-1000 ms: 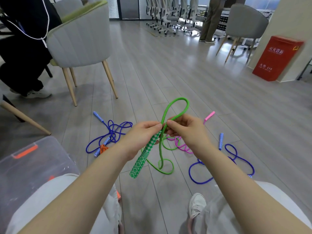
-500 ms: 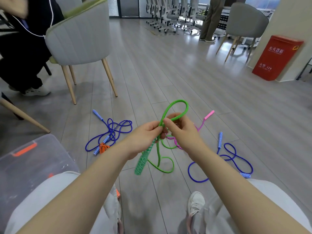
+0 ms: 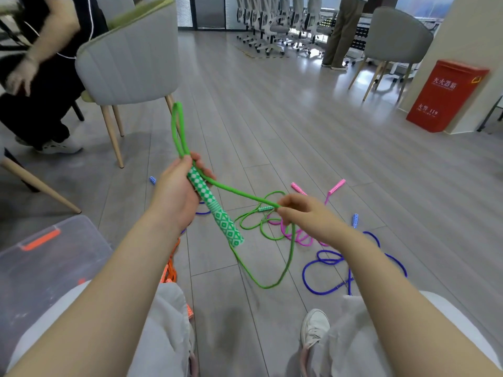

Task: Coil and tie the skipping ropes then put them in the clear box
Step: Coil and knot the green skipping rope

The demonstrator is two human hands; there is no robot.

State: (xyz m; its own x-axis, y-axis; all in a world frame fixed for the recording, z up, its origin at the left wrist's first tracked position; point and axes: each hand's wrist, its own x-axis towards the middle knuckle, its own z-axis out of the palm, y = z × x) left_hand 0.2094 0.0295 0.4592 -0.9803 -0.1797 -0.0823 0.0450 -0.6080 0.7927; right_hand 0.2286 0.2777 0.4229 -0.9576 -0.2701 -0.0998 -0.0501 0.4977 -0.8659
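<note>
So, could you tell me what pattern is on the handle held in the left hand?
Green and white diamonds and dots on the handle, head view.

My hands, together a second ago, now sit apart: my right hand point(image 3: 302, 213) draws the green rope point(image 3: 239, 192) sideways, its loop point(image 3: 178, 126) upright above my left hand point(image 3: 178, 191).

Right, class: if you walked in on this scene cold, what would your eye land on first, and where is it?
Most striking is the green skipping rope at centre: the left hand grips its patterned handle with a loop standing up above it, and the right hand pinches the cord pulled out to the right. Next, the pink rope and blue rope tangled on the floor beyond, and the red box far right.
</note>
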